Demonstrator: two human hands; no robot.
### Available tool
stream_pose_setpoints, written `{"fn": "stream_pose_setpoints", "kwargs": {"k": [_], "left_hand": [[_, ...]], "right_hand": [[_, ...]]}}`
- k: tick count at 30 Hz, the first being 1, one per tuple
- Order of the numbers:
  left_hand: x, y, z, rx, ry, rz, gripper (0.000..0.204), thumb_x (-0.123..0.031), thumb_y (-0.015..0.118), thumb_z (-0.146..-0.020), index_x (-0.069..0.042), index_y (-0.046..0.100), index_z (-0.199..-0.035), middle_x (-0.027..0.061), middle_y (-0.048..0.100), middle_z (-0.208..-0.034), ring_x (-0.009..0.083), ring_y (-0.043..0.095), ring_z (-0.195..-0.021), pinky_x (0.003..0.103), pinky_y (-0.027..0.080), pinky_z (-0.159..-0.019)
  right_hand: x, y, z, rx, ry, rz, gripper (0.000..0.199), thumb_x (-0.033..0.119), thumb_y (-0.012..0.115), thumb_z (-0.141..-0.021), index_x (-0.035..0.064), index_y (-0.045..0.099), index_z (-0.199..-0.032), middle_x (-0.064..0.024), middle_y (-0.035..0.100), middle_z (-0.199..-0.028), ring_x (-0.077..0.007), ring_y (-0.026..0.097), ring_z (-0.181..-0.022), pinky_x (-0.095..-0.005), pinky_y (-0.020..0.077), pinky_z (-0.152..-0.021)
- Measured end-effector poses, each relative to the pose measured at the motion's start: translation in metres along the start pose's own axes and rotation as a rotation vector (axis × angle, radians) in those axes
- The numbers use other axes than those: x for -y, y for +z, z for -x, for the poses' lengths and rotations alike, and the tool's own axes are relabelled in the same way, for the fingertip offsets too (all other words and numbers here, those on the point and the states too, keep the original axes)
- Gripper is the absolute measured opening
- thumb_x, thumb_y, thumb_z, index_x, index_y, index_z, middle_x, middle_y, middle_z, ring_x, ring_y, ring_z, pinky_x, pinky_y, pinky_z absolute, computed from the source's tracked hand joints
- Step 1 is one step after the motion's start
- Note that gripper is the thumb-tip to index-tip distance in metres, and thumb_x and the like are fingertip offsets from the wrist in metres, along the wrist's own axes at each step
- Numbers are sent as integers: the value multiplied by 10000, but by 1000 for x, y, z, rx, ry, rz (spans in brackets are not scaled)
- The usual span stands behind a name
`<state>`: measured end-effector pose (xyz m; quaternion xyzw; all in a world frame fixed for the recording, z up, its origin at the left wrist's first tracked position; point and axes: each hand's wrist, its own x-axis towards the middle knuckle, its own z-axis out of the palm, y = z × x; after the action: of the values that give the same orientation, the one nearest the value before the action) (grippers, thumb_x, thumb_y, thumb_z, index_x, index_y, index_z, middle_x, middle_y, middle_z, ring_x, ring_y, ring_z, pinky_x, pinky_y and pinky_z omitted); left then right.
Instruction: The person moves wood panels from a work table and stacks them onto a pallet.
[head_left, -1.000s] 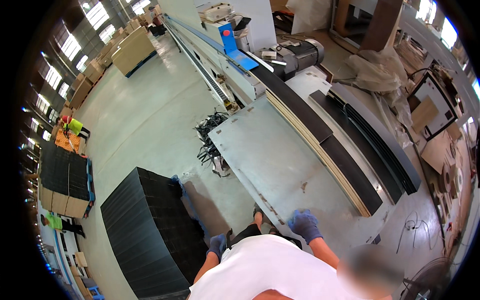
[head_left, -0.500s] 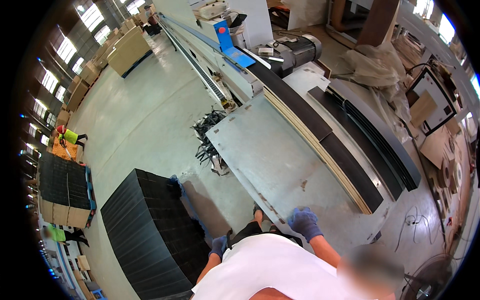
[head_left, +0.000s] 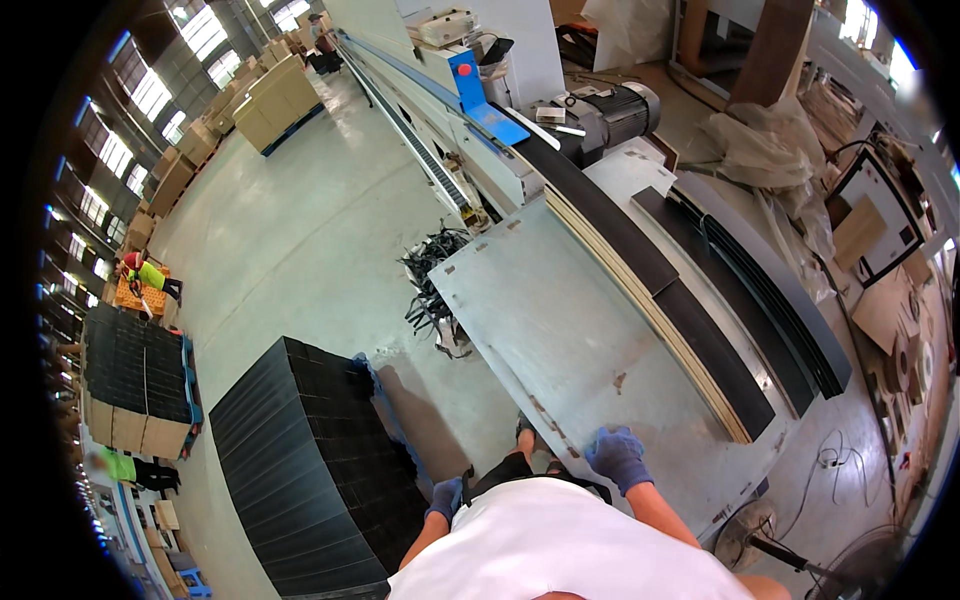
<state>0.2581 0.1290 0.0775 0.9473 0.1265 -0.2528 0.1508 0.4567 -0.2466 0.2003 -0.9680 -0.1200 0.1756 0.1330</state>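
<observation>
In a blue glove, my right hand [head_left: 618, 460] rests on the near part of a grey metal table [head_left: 560, 330]. Its fingers look curled in, with nothing seen in them. My left hand [head_left: 446, 496], gloved in blue too, hangs by my left hip beside a big stack of black panels [head_left: 320, 460]; its fingers are too hidden to read. Along the table's right side lie long strips with dark tops and pale edges [head_left: 650, 310], two of them end to end on top. Beyond these is a bundle of dark strips [head_left: 760, 285].
At the table's far end stands a machine with a blue bracket [head_left: 490, 115], a motor [head_left: 622, 115] and a long roller track [head_left: 430, 155]. Black strap scraps [head_left: 435, 285] lie on the floor. Cables [head_left: 830, 460] and a stand base [head_left: 745, 535] are at right. Two workers are far left near a pallet stack [head_left: 140, 380].
The view has shifted slightly, so the scene sits a little farther right. My right hand stays on the table and my left at my hip.
</observation>
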Motion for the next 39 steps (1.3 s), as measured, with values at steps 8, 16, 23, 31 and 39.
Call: {"fn": "stream_pose_setpoints", "kwargs": {"k": [8, 16, 23, 31, 39], "left_hand": [[19, 27, -6, -106, 15, 83, 333, -364, 439, -945, -140, 679, -1001, 172, 691, -938, 360, 668, -871, 454, 507, -718], [13, 15, -3, 17, 39, 12, 298, -283, 445, -929, -104, 672, -1004, 183, 687, -936, 363, 668, -888, 453, 518, -757], [5, 5, -3, -29, 62, 54, 295, -278, 449, -925, -100, 674, -998, 189, 686, -929, 364, 669, -886, 455, 518, -758], [-4, 0, -5, 7, 1, 50, 291, -269, 452, -924, -95, 672, -999, 196, 684, -931, 365, 669, -893, 453, 519, -766], [0, 2, -4, -14, 39, 46, 290, -282, 455, -924, -114, 672, -1018, 209, 680, -955, 370, 667, -897, 448, 519, -770]], "right_hand": [[-1, 0, -2, 89, 53, -2, 399, 443, 636, -770, 114, 652, -995, -209, 621, -1014, -395, 587, -975, -547, 491, -710], [3, -4, -3, 110, 60, 3, 397, 443, 633, -769, 121, 653, -999, -204, 630, -990, -381, 589, -981, -535, 494, -719], [0, -2, -3, 87, 51, -8, 391, 447, 635, -766, 129, 650, -993, -202, 633, -975, -383, 588, -975, -535, 490, -715], [-1, 1, -4, 87, 51, 6, 398, 452, 631, -765, 125, 646, -991, -196, 639, -933, -380, 594, -946, -533, 490, -691], [3, -7, -3, 41, 35, 7, 380, 439, 629, -761, 115, 641, -959, -197, 643, -879, -380, 609, -889, -535, 497, -668]]}}
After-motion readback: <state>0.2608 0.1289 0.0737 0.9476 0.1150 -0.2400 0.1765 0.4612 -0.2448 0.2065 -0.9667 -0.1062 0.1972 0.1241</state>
